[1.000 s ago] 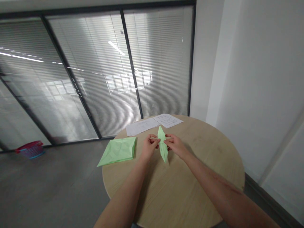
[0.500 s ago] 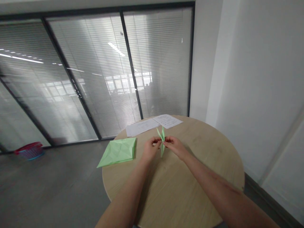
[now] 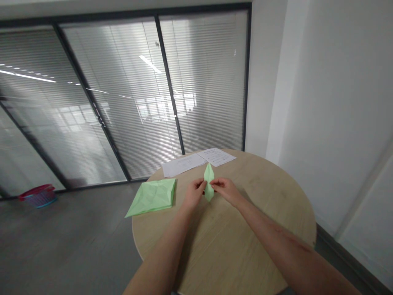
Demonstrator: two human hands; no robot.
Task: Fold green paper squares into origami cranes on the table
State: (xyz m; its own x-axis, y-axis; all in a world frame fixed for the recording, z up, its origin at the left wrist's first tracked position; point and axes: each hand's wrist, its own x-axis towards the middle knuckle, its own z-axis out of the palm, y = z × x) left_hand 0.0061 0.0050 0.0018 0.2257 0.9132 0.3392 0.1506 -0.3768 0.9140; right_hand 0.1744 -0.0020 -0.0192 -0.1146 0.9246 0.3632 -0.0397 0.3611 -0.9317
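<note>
A narrow, pointed piece of folded green paper (image 3: 209, 180) stands upright above the round wooden table (image 3: 245, 229). My left hand (image 3: 194, 192) pinches it from the left and my right hand (image 3: 225, 189) pinches it from the right, fingertips meeting at its middle. Both hands are closed on the paper. Its upper tip points away from me and its lower tip shows just below my fingers.
A creased green paper sheet (image 3: 152, 196) lies flat on the table's left edge, partly overhanging. Two white printed sheets (image 3: 196, 160) lie at the far edge. A red and blue basket (image 3: 38, 194) sits on the floor at left. Glass partitions with blinds stand behind.
The long green diamond shape has been turned and folded between my fingers; it now looks shorter, with less paper hanging below my hands. Both hands stayed in about the same place.
</note>
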